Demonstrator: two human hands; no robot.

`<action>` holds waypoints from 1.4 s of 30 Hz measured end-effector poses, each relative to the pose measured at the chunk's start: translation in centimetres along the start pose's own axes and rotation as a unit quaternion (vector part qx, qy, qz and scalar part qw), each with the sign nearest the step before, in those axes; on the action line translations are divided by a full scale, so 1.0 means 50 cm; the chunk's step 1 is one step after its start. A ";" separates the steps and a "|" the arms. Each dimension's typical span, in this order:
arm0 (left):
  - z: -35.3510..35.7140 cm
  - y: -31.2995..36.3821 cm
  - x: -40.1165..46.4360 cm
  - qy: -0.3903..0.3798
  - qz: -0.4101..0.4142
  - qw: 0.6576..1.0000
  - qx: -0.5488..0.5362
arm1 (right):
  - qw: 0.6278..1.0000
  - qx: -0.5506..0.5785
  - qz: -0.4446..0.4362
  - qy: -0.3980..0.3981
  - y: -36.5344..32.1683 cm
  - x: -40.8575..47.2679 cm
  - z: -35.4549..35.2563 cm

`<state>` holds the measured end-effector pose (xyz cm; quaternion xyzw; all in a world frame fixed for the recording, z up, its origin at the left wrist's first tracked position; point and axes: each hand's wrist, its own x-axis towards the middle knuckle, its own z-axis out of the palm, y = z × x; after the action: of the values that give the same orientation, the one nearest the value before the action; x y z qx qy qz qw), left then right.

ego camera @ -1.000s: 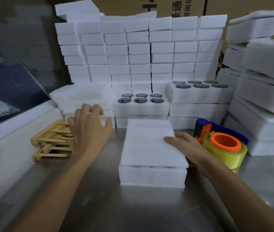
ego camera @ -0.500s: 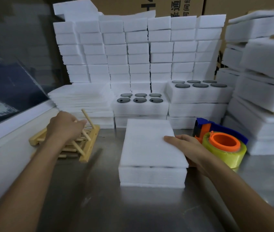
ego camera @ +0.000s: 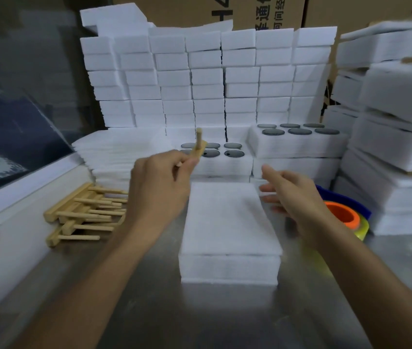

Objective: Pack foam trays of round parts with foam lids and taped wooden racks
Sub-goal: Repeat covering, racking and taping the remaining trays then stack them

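A white foam tray with its foam lid [ego camera: 230, 222] lies in the middle of the steel table. My left hand [ego camera: 159, 187] is raised over the tray's far left corner and grips a wooden rack [ego camera: 198, 147], mostly hidden by the hand, with one peg sticking up. My right hand [ego camera: 298, 197] hovers open above the tray's right edge, fingers spread toward the rack. More wooden racks [ego camera: 84, 212] lie in a pile at the left. Behind, two open foam trays [ego camera: 225, 162] [ego camera: 298, 144] show dark round parts.
A tape dispenser with an orange core and yellowish roll [ego camera: 346, 217] sits right of the tray, partly behind my right wrist. Walls of stacked foam blocks [ego camera: 205, 79] close off the back and right [ego camera: 401, 137]. A white ledge [ego camera: 11, 212] borders the left.
My left hand picked a rack from the pile and carried it up and right toward the tray. My right hand lifted off the lid's right edge and opened.
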<state>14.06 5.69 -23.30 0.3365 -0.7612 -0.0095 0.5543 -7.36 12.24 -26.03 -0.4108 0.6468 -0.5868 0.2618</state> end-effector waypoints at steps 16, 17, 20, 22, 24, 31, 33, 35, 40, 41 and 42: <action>0.060 0.090 -0.077 -0.124 0.240 0.962 -0.027 | 0.930 0.348 0.074 -0.094 -0.072 -0.062 0.062; 0.059 0.090 -0.076 -0.104 0.237 0.965 -0.037 | 0.929 0.354 0.077 -0.076 -0.071 -0.058 0.061; 0.060 0.071 -0.064 -0.001 0.151 0.988 -0.017 | 0.916 0.388 0.082 -0.063 -0.065 -0.049 0.056; 0.061 0.049 -0.050 0.002 0.019 0.999 -0.027 | 0.905 0.408 0.096 -0.073 -0.061 -0.043 0.052; 0.066 0.022 -0.038 -0.080 -0.128 0.984 -0.097 | 0.895 0.422 0.114 -0.086 -0.059 -0.039 0.046; 0.078 -0.010 -0.026 -0.164 -0.374 0.861 -0.303 | 0.950 0.297 0.039 -0.087 -0.045 -0.031 0.046; 0.081 -0.013 -0.028 -0.141 -0.431 0.835 -0.313 | 0.993 0.104 -0.037 -0.043 -0.030 -0.023 0.043; 0.083 -0.014 -0.031 -0.136 -0.451 0.833 -0.290 | 0.995 -0.020 -0.092 -0.009 -0.013 -0.015 0.040; 0.088 -0.027 -0.043 -0.165 -0.375 0.903 -0.133 | 0.987 -0.085 -0.137 0.001 0.037 0.004 0.040; 0.090 -0.031 -0.045 -0.171 -0.371 0.904 -0.127 | 0.986 -0.090 -0.137 -0.007 0.045 0.006 0.040; 0.092 -0.034 -0.047 -0.178 -0.370 0.903 -0.124 | 0.987 -0.092 -0.135 -0.012 0.051 0.009 0.039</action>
<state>11.39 3.96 -27.72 0.5151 -0.6606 -0.3686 0.4031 -6.56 10.75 -28.81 -0.5232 0.6336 -0.5500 0.1490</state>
